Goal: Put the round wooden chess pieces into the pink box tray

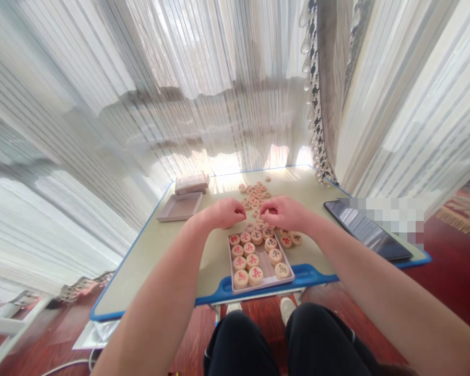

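Note:
My left hand (230, 212) is curled over the left side of a heap of loose Chinese chess pieces (254, 200). Opposite it, my right hand (282, 213) bends its fingers inward at the heap's right side. Both hands have thumb and fingers drawn together; whether a piece is between them is too small to see. Closer to me, a shallow box (265, 286) holds round wooden pieces, red-lettered ones (252, 261) in columns on the left and black-lettered ones (274, 256) along the right. Several pieces (285, 242) lie outside its right wall.
An open, shallow box lid (180, 207) lies at the left, with a flat package (191, 183) behind it. A dark tablet (366, 230) rests on the right side of the blue-edged table (149, 266). Sheer curtains (219, 104) hang beyond the table.

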Tool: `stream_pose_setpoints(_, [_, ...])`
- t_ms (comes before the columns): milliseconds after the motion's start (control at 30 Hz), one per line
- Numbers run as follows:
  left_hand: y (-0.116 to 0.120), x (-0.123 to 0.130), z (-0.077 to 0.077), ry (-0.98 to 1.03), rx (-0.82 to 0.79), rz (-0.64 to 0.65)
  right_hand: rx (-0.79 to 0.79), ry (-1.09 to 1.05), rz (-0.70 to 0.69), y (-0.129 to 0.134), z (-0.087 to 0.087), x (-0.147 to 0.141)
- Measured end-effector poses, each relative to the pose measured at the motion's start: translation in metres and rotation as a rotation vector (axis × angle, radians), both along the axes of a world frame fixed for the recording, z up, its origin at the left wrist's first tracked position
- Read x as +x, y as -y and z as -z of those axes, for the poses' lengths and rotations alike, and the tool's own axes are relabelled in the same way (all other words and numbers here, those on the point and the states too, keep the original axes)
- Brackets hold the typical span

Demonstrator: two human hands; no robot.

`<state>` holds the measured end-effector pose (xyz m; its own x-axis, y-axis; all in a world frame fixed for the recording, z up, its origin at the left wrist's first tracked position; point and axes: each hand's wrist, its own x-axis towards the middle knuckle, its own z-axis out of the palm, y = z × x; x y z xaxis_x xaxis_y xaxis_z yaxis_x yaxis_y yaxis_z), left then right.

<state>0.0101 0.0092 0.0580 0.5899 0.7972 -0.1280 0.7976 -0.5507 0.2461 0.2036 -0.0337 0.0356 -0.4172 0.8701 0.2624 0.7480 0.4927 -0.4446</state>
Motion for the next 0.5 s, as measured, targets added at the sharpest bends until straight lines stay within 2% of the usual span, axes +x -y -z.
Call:
stream_pose_setpoints(133, [-0.001, -0.001, 0.001, 0.004, 0.008, -0.004, 0.069, 0.049, 0.102, -0.01, 0.009, 0.006])
stream_pose_setpoints(267, [-0.005, -0.004, 0.005, -0.005, 0.066, -0.021, 0.027, 0.13, 0.125, -0.015, 0.014, 0.011])
stream_pose_setpoints(400, [-0.007, -0.005, 0.008, -0.003, 0.255, -0.013, 0.073, 0.119, 0.119, -0.017, 0.016, 0.011])
stream_pose_setpoints(500, [-0.004, -0.003, 0.007, 0.042, 0.363, 0.008, 0.148, 0.09, 0.056, -0.019, 0.019, 0.007])
